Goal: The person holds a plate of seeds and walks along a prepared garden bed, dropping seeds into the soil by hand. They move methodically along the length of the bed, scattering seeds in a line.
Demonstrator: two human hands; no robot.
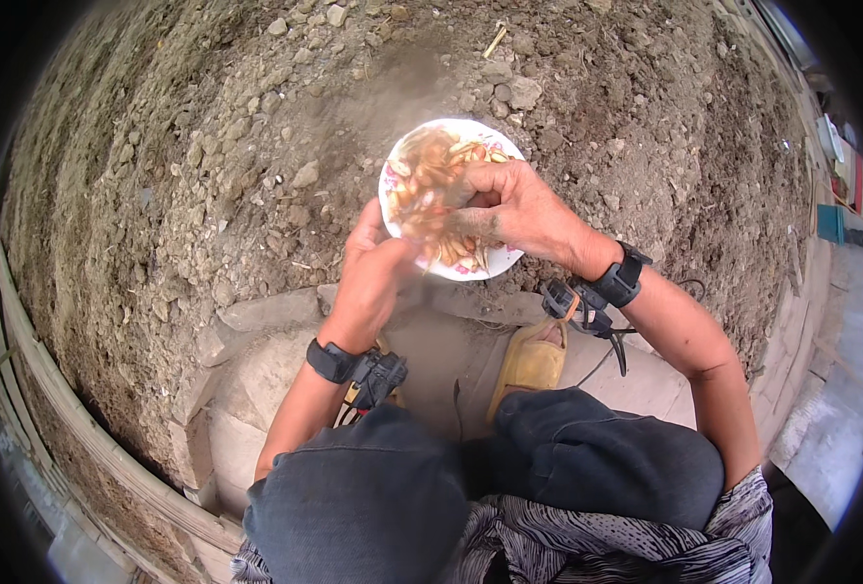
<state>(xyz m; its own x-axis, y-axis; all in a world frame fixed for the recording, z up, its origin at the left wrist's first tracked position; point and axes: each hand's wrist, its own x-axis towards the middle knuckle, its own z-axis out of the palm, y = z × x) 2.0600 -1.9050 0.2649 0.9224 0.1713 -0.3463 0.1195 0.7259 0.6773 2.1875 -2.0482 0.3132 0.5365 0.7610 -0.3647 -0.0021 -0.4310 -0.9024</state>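
A white plate with pink marks near its rim (pixel 503 261) is held up over the soil at the middle of the view. Many small tan and reddish-brown pieces, shaped like garlic cloves (pixel 422 175), lie heaped on it. My left hand (pixel 371 277) grips the plate's lower left edge, thumb over the rim. Above the plate's right side, my right hand (pixel 529 209) has its fingers curled and drawn toward the thumb among the cloves. Whatever is between those fingertips is hidden, and a hazy smear blurs part of the plate.
Loose, lumpy soil (pixel 256 146) spreads beyond the plate. Flat stones (pixel 271 311) edge it near my knees. A yellow shoe (pixel 531 370) stands on the paving. Black devices are strapped at both wrists, with a cable (pixel 622 355) hanging at the right one.
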